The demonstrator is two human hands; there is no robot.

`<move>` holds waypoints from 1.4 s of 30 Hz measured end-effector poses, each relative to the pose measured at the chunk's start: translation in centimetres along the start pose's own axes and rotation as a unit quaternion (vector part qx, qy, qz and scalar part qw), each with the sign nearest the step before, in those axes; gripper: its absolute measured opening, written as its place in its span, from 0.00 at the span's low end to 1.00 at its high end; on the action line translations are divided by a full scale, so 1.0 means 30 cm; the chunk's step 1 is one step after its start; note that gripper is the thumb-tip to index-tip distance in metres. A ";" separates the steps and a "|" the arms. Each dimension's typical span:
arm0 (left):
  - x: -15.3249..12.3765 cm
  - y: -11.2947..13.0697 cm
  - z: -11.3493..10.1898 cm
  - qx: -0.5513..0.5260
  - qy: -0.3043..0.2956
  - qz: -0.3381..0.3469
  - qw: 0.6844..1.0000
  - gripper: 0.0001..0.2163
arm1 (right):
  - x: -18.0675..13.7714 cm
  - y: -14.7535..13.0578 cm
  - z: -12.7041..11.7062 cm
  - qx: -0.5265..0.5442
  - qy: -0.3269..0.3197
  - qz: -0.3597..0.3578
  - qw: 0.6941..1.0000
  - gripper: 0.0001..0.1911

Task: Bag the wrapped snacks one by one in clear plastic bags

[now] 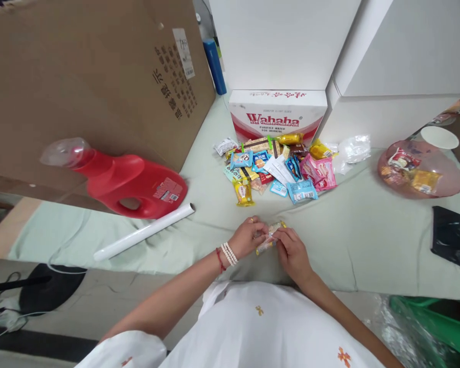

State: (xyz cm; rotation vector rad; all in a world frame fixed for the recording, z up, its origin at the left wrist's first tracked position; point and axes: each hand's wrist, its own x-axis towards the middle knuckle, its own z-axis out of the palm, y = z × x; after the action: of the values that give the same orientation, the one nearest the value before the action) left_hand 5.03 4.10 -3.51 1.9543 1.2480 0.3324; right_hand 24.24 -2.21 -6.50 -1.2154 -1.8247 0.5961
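Note:
Close to the table's front edge, my left hand and my right hand both pinch one small wrapped snack with yellow ends and a partly clear wrapper. The left fingers grip its left side and the right fingers its upper right side. Just beyond my hands lies a pile of wrapped snacks in blue, pink, yellow and red packets. A yellow packet at the pile's near left edge is the closest one to my left hand.
A white Wahaha carton stands behind the pile. At left are a red detergent jug, a white tube and a large cardboard box. Rightward sit a pink translucent bowl holding packets, clear plastic and a black object.

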 end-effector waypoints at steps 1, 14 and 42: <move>0.007 -0.001 -0.001 0.010 0.007 -0.020 1.000 0.07 | -0.001 0.001 -0.001 0.009 0.005 0.006 1.000 0.14; 0.127 -0.018 -0.024 -0.081 -0.216 -0.209 0.950 0.10 | -0.002 -0.071 -0.016 -0.095 -0.106 -0.039 0.989 0.21; 0.074 0.098 0.051 -0.216 -0.050 -0.002 0.975 0.24 | 0.041 -0.006 -0.130 0.321 0.054 0.243 0.914 0.23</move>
State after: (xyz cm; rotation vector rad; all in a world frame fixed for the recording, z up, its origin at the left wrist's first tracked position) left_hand 8.90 4.66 -2.79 1.5748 1.0153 0.4559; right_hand 27.23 -1.42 -3.81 -1.1913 -1.0744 1.2633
